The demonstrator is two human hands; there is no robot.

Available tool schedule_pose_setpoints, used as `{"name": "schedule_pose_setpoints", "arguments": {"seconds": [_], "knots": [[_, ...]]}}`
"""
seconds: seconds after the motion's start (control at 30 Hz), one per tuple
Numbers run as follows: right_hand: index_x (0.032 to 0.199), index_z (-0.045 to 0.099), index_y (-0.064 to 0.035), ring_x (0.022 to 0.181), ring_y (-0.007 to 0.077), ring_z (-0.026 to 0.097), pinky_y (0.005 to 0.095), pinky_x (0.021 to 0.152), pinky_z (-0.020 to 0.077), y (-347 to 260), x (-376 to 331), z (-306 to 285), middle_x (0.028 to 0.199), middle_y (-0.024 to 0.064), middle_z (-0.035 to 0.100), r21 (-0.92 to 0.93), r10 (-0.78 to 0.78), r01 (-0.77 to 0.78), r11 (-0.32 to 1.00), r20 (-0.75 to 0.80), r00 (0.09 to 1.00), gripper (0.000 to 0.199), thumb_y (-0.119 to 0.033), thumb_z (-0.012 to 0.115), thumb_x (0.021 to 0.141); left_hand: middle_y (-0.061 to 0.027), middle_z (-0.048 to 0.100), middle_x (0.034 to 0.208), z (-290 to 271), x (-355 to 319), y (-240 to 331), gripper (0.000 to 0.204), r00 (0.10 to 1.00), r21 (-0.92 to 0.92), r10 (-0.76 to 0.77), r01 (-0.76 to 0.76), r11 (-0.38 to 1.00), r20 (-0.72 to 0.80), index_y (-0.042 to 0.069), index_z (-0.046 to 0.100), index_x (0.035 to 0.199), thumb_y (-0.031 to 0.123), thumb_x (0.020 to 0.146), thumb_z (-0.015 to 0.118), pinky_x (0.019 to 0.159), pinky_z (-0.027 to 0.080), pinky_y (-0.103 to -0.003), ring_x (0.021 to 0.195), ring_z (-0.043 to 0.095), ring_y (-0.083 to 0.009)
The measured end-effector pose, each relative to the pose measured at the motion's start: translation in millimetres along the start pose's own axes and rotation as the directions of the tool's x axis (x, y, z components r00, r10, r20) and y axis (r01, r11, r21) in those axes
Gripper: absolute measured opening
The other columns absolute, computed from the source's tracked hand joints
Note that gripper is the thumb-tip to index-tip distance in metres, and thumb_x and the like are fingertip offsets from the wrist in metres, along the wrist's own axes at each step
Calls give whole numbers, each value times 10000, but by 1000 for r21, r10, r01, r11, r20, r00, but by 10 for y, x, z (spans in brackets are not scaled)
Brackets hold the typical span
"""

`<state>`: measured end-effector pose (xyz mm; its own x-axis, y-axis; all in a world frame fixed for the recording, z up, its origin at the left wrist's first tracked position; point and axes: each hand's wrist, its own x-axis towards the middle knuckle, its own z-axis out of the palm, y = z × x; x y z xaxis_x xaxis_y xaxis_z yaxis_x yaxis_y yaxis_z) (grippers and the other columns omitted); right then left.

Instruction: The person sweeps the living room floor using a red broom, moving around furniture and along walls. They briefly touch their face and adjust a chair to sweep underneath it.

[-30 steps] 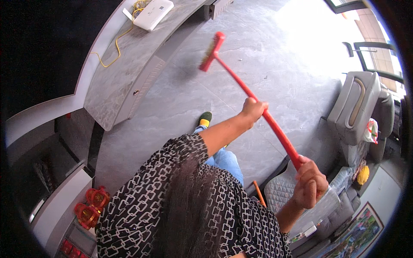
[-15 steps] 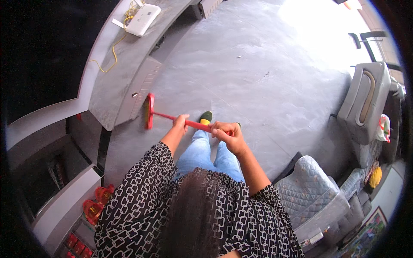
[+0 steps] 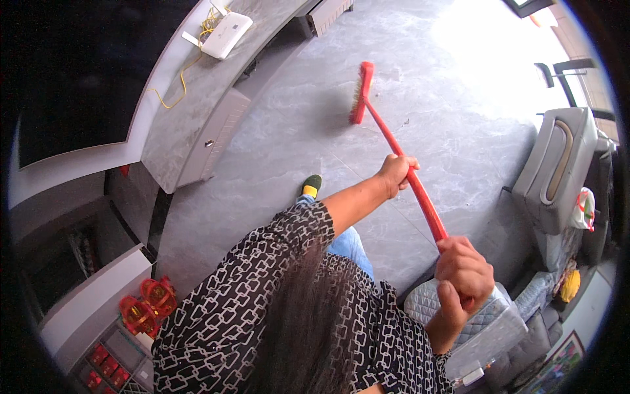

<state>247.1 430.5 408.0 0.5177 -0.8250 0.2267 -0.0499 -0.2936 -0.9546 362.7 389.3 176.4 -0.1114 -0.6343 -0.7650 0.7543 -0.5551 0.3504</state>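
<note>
I hold a red long-handled broom (image 3: 420, 197) with both hands. My left hand (image 3: 396, 172) grips the handle at mid-length, arm stretched forward. My right hand (image 3: 463, 278) is closed around the handle's top end, close to my body. The red broom head (image 3: 360, 92) with pale bristles rests on the grey marbled floor (image 3: 446, 118) ahead of me. My patterned black-and-white sleeve, long hair and blue jeans fill the lower middle. One foot in a green and yellow shoe (image 3: 312, 186) shows on the floor.
A low grey cabinet (image 3: 190, 125) curves along the left, carrying a white router (image 3: 224, 34) and a yellow cable. A grey armchair (image 3: 558, 171) stands at the right, a quilted grey seat (image 3: 485, 322) beside me. Red lantern ornaments (image 3: 146, 303) sit lower left.
Half a second ago the broom head was drawn in close by the cabinet, both hands together near my knees. Now the broom is pushed out forward and right, hands spread apart along the handle.
</note>
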Motion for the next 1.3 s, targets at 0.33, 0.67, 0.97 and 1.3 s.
{"name": "schedule_pose_setpoints", "arguments": {"seconds": [0.33,0.67,0.97,1.3], "knots": [[598,439,39,651,203,503,358,736,433,1067,-224,219,615,96,472,426,131,-277,861,340,931,229,-79,556,756,7,397,490,-1750,-207,-313,151,863,-69,-155,139,988,-481,162,447,624,152,705,575,290,199,-244,335,323,-100],[583,558,21,750,158,554,307,850,423,2166,838,1144,673,71,586,448,491,-631,634,396,776,277,-122,556,820,-2,388,441,-2851,551,831,160,787,-54,-214,225,973,-579,121,423,549,110,647,549,280,222,-240,320,352,-109],[520,424,23,565,164,475,387,816,425,1734,2054,549,570,70,476,320,368,-301,898,-172,914,217,-19,508,715,0,379,450,-1084,1742,2177,212,966,322,-85,164,932,-245,111,411,541,146,664,579,308,204,-267,328,316,-99],[470,394,-6,455,189,464,407,730,464,460,2588,440,484,62,444,-105,144,-184,977,-307,941,181,-56,549,549,0,365,459,348,1429,2466,237,934,276,-315,262,925,169,124,404,553,101,725,566,322,178,-253,331,270,-90]]}}
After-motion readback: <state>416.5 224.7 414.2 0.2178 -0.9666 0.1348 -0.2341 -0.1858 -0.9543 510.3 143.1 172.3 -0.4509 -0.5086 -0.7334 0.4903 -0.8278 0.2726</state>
